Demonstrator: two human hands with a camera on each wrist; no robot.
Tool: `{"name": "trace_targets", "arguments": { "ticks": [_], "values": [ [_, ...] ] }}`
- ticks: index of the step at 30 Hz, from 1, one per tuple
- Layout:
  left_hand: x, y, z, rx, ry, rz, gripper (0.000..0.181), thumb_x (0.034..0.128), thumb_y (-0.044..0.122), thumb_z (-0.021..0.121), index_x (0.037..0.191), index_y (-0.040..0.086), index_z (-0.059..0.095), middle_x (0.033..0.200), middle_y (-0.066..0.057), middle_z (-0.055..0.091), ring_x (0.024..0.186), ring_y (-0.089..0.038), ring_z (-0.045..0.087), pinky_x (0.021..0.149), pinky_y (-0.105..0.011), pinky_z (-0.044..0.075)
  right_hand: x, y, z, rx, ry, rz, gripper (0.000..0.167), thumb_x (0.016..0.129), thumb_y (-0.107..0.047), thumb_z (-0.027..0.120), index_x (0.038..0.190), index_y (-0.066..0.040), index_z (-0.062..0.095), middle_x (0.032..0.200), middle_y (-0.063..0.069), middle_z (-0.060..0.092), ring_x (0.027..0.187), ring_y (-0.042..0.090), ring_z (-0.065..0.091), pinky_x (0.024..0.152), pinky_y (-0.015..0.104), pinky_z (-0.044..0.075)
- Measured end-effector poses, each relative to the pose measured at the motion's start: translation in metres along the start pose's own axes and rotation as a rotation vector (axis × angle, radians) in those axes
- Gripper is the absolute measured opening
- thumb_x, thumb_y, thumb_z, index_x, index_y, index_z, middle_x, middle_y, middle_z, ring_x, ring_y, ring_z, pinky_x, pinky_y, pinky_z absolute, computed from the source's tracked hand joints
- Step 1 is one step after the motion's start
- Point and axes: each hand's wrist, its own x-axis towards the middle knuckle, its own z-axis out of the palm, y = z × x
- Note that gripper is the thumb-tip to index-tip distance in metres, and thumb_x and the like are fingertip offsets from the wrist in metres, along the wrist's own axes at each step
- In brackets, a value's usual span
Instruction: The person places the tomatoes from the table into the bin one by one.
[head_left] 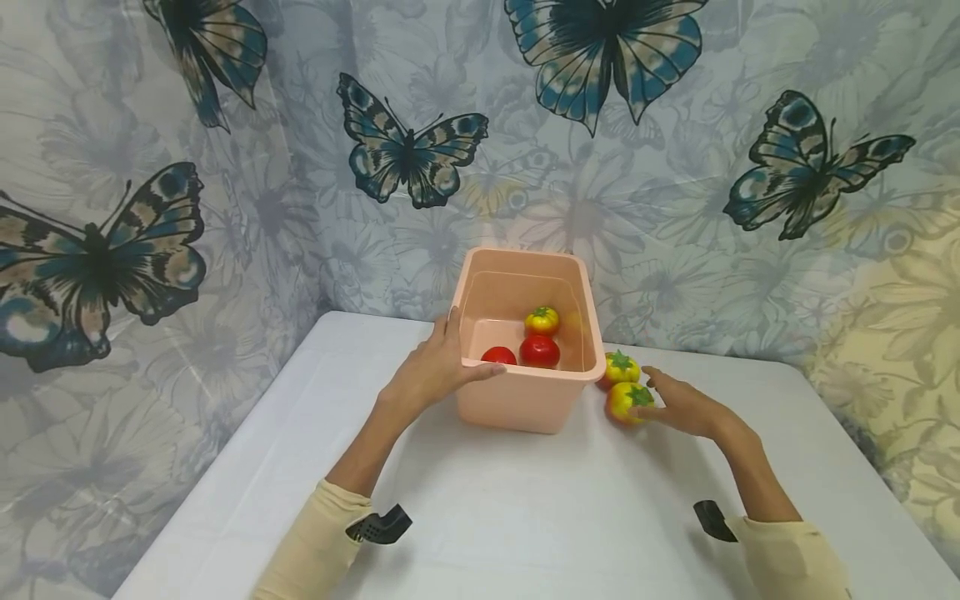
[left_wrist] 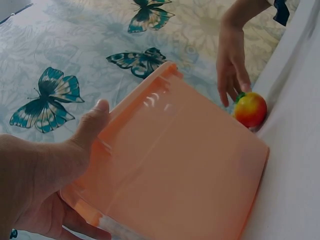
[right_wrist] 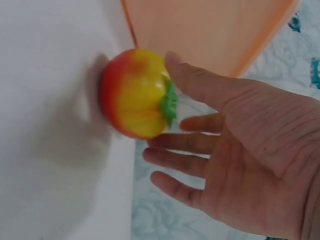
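A peach-coloured plastic bin stands on the white table. My left hand grips its near left corner, thumb along the front rim and fingers down the left side; the left wrist view shows that thumb on the rim. Inside the bin lie a yellow toy tomato and two red round ones. Right of the bin sit two yellow-and-red toy tomatoes with green leafy tops, one nearer and one behind. My right hand is beside the nearer tomato, fingers spread, with no grip on it.
A white cloth covers the table. Behind and to the left hangs a grey-blue fabric backdrop printed with butterflies and flowers, close behind the bin. Black straps show at both sleeve cuffs.
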Motion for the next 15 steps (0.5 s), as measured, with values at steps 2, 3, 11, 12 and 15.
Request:
{"name": "trace_targets", "arguments": {
  "ticks": [2, 3, 11, 12, 15],
  "values": [
    [0.000, 0.000, 0.001, -0.001, -0.004, -0.003, 0.130, 0.0787, 0.079, 0.072, 0.169, 0.013, 0.007, 0.163, -0.014, 0.035, 0.125, -0.041, 0.064, 0.103, -0.057, 0.057, 0.001, 0.003, 0.004, 0.018, -0.005, -0.030, 0.096, 0.096, -0.048, 0.072, 0.157, 0.011, 0.027, 0.149, 0.039, 0.046, 0.135, 0.056, 0.048, 0.108, 0.073, 0.044],
    [0.000, 0.000, 0.001, -0.003, -0.007, -0.004, 0.130, 0.0785, 0.079, 0.072, 0.169, 0.013, 0.007, 0.163, -0.014, 0.035, 0.125, -0.041, 0.064, 0.103, -0.057, 0.057, 0.001, 0.004, 0.006, 0.019, -0.002, -0.041, 0.093, 0.095, -0.045, 0.074, 0.155, 0.010, 0.031, 0.147, 0.038, 0.049, 0.133, 0.054, 0.050, 0.107, 0.072, 0.045],
    [0.000, -0.001, 0.001, -0.005, -0.003, -0.003, 0.130, 0.0788, 0.079, 0.072, 0.169, 0.013, 0.006, 0.165, -0.015, 0.033, 0.127, -0.041, 0.063, 0.104, -0.058, 0.056, 0.007, 0.005, 0.008, -0.029, 0.006, -0.010, 0.073, 0.088, -0.032, 0.084, 0.132, 0.009, 0.042, 0.128, 0.035, 0.060, 0.112, 0.044, 0.061, 0.101, 0.065, 0.053],
    [0.000, -0.001, 0.001, -0.005, -0.001, -0.001, 0.129, 0.0789, 0.079, 0.072, 0.169, 0.013, 0.006, 0.165, -0.015, 0.033, 0.127, -0.041, 0.063, 0.104, -0.058, 0.056, 0.008, 0.004, 0.008, -0.019, -0.003, 0.009, 0.077, 0.088, -0.034, 0.084, 0.133, 0.009, 0.040, 0.127, 0.034, 0.060, 0.111, 0.043, 0.061, 0.101, 0.064, 0.053],
    [0.000, -0.002, 0.001, -0.011, 0.004, 0.006, 0.128, 0.0793, 0.078, 0.073, 0.169, 0.014, 0.007, 0.163, -0.015, 0.034, 0.126, -0.041, 0.064, 0.103, -0.058, 0.057, 0.014, 0.003, 0.010, 0.007, -0.021, 0.055, 0.087, 0.088, -0.038, 0.083, 0.139, 0.013, 0.033, 0.130, 0.036, 0.057, 0.115, 0.045, 0.059, 0.105, 0.066, 0.050]
  ]
}}
